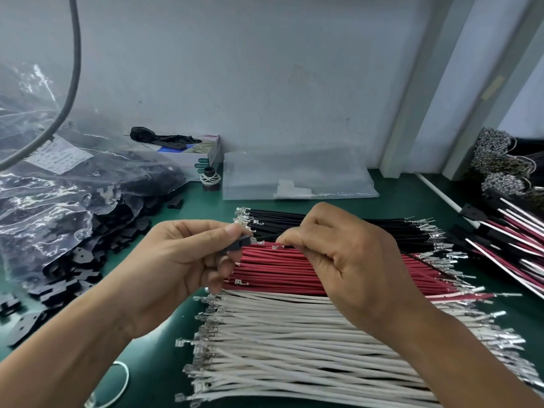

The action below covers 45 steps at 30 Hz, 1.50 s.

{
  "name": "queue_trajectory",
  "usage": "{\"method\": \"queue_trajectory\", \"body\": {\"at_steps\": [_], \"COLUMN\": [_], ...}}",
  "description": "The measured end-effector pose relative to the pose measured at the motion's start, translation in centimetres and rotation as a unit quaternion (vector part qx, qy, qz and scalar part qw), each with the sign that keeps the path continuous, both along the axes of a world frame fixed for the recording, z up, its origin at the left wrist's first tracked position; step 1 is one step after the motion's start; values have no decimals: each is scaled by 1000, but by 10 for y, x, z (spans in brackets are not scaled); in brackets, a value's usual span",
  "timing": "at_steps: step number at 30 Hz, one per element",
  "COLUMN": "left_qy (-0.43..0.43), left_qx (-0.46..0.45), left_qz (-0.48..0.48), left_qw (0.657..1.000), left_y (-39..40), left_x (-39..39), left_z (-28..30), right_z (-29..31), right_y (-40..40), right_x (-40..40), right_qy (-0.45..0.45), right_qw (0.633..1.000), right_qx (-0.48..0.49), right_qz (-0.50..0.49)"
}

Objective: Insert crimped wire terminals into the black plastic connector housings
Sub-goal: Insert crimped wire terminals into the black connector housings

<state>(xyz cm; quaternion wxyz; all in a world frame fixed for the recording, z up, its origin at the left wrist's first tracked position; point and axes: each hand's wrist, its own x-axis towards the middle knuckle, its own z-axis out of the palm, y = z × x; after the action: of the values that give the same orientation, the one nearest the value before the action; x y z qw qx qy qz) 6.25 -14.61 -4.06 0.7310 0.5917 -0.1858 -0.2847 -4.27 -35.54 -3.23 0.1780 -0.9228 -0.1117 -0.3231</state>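
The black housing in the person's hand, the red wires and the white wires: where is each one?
black housing (238, 244): head view, on the dark body showing between the left fingers.
red wires (273, 267): head view, on the middle of the red row.
white wires (294, 343): head view, on the middle of the white row.

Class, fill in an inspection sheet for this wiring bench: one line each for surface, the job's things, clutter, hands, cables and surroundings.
Surface: green mat, largely covered by stock.
Job's things: black wires, red wires and white wires lie in flat rows with crimped terminals at both ends; loose black housings spill from a clear plastic bag on the left.
Clutter: small open box, empty clear bag, rubber band.
Hands: left hand pinches a black housing; right hand pinches a wire, its terminal pointing at the housing.
Cables: grey cable hangs at upper left.
Surroundings: pale wall; finished harnesses stacked at right.
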Motion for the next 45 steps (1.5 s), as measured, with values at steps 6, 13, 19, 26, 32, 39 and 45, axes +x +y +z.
{"method": "queue_trajectory", "body": {"at_steps": [6,13,19,26,32,39,45], "left_qy": [-43,-76,-73,-364,-309,-276,-295], "left_qx": [63,53,45,105,93,74,69], "left_qz": [17,25,28,93,70,24,34], "left_qw": [997,995,996,921,944,958,952], "left_y": [2,1,-9,-4,-5,-3,-10], "left_x": [2,-1,-9,-9,-8,-6,-10], "left_z": [2,0,-5,-3,-9,-7,-7], "right_z": [5,-1,-5,-6,-9,-9,5], "right_y": [4,9,23,7,7,15,7], "right_x": [-3,0,3,3,2,2,-5], "right_qy": [46,113,96,94,79,66,26], "right_qw": [998,992,993,976,987,988,998], "right_qx": [-48,56,67,191,131,136,5], "right_qz": [-6,7,-12,-37,-42,-8,-59]}}
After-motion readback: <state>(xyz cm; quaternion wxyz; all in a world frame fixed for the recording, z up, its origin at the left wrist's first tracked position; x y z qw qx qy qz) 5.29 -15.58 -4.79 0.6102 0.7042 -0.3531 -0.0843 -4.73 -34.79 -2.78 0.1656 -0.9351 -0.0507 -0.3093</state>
